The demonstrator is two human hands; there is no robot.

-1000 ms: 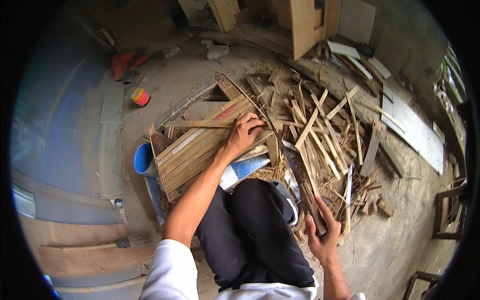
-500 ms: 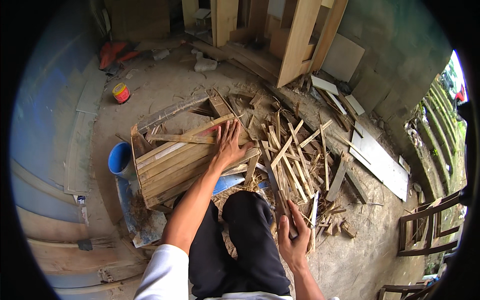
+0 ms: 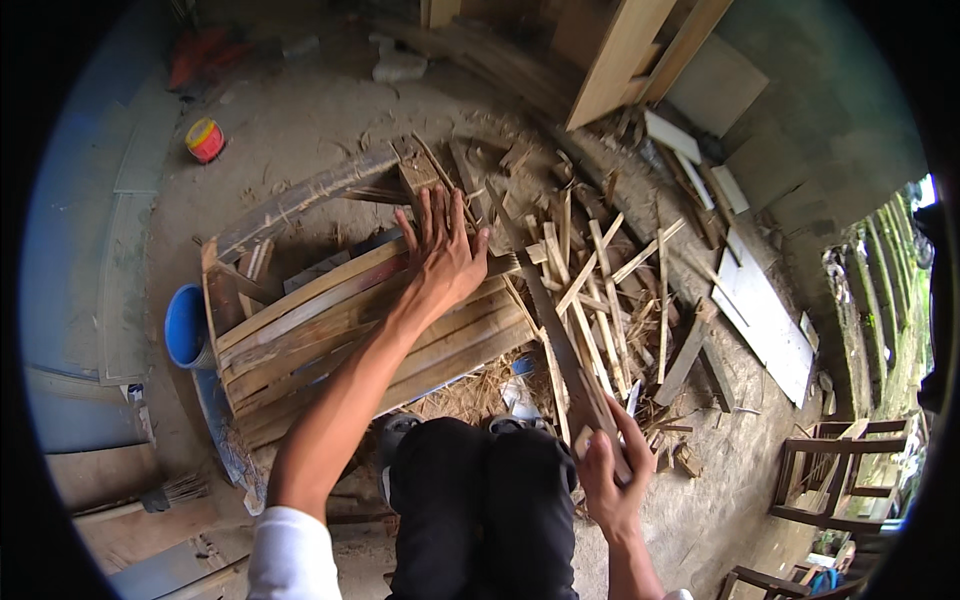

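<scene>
Two hands busy | left hand [image 3: 440, 262] has slid further up, now flat and open on the wooden slat stack [image 3: 340, 335] at 10 o'clock | right hand [image 3: 610, 478] still closed round a long dark slat [image 3: 555, 335] at 5 o'clock | scrap pile [image 3: 610, 270] at 1 o'clock.

The blue bucket [image 3: 186, 327] sits mostly hidden behind the wooden crate [image 3: 330, 330], and the distant chairs [image 3: 830, 480] look blurred.
</scene>
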